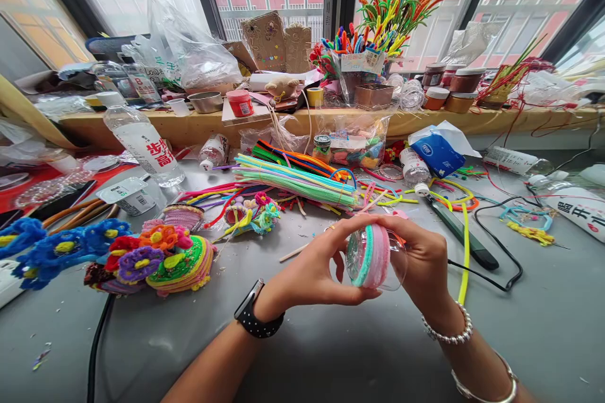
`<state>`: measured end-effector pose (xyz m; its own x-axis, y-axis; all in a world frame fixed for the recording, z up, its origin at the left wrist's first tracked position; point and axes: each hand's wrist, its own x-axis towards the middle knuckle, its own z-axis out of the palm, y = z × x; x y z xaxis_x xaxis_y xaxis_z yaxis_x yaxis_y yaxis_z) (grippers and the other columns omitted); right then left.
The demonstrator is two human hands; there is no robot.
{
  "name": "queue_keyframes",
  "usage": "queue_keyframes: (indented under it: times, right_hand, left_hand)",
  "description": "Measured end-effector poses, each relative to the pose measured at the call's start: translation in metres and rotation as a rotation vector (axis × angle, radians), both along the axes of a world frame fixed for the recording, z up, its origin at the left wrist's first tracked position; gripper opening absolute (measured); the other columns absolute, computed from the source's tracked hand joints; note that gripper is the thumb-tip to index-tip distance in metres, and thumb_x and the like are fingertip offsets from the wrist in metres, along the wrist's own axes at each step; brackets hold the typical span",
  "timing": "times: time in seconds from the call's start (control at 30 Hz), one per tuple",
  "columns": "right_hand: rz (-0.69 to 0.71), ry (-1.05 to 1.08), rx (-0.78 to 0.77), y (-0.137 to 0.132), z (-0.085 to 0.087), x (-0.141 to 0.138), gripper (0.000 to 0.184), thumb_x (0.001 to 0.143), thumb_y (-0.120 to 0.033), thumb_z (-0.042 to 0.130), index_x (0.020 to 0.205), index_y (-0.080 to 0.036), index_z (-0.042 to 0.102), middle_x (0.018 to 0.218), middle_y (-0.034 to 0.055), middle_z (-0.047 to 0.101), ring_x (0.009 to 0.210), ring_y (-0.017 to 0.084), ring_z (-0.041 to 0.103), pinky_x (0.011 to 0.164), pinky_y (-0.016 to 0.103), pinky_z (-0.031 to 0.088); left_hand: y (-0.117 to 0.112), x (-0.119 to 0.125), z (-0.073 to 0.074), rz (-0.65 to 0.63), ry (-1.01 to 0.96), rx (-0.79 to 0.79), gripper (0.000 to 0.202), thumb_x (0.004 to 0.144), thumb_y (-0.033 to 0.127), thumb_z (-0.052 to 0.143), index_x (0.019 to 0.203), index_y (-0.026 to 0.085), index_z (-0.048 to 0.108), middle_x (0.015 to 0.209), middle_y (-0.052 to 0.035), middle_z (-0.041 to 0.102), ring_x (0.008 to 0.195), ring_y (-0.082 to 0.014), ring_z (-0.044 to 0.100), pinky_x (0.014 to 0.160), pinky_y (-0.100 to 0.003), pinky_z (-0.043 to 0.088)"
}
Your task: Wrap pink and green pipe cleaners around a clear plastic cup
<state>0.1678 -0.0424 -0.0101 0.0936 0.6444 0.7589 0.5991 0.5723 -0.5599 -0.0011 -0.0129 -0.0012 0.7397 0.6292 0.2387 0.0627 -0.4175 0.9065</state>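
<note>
Between my two hands is a clear plastic cup point(397, 267), tilted on its side and wrapped with fuzzy pipe cleaners point(379, 256), teal at one edge and pink beside it. My left hand point(326, 267) is curved around the left end, thumb below and fingers on top. At the right end, my right hand point(420, 252) grips the clear rim side; some of its fingers are hidden behind the cup. Just beyond the hands lies a bundle of pale green, yellow and blue pipe cleaners point(295, 182).
Pipe-cleaner flowers point(139, 264) stand at left near a plastic water bottle point(142, 138). A dark green cutter-like tool point(463, 236) and a black cable point(513, 277) lie at right. A blue tissue pack point(435, 148) sits farther back, below a cluttered wooden ledge point(189, 128).
</note>
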Motion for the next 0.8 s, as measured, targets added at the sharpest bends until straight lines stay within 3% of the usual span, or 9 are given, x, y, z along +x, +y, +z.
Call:
queue_keyframes:
  times: [0.23, 0.43, 0.8]
  right_hand:
    - [0.054, 0.010, -0.050, -0.0011, 0.0015, 0.0002, 0.021, 0.076, -0.016, 0.061, 0.095, -0.022, 0.069, 0.093, 0.0041, 0.075, 0.084, 0.021, 0.070, 0.071, 0.030, 0.057]
    - [0.044, 0.005, -0.009, -0.0016, 0.0002, 0.0020, 0.016, 0.078, -0.018, 0.059, 0.088, -0.023, 0.070, 0.084, 0.0019, 0.075, 0.072, 0.019, 0.070, 0.063, 0.029, 0.056]
    - [-0.011, -0.004, 0.039, -0.0032, 0.0039, -0.0018, 0.015, 0.079, -0.020, 0.057, 0.083, -0.023, 0.071, 0.074, 0.0014, 0.075, 0.060, 0.018, 0.069, 0.055, 0.027, 0.054]
  left_hand:
    - [0.0007, 0.0007, -0.0010, -0.018, -0.051, 0.058, 0.078, 0.066, 0.028, 0.073, 0.134, 0.034, 0.034, 0.139, -0.0072, 0.042, 0.098, -0.0192, 0.056, 0.068, -0.024, 0.047]
    - [0.0007, 0.0013, -0.0013, -0.027, -0.053, 0.102, 0.077, 0.066, 0.026, 0.073, 0.133, 0.032, 0.035, 0.140, -0.0073, 0.042, 0.112, -0.0233, 0.050, 0.075, -0.026, 0.045]
    - [-0.0006, 0.0022, -0.0019, -0.018, -0.050, 0.067, 0.075, 0.066, 0.028, 0.073, 0.132, 0.031, 0.036, 0.137, -0.0076, 0.043, 0.103, -0.0213, 0.053, 0.074, -0.027, 0.045]
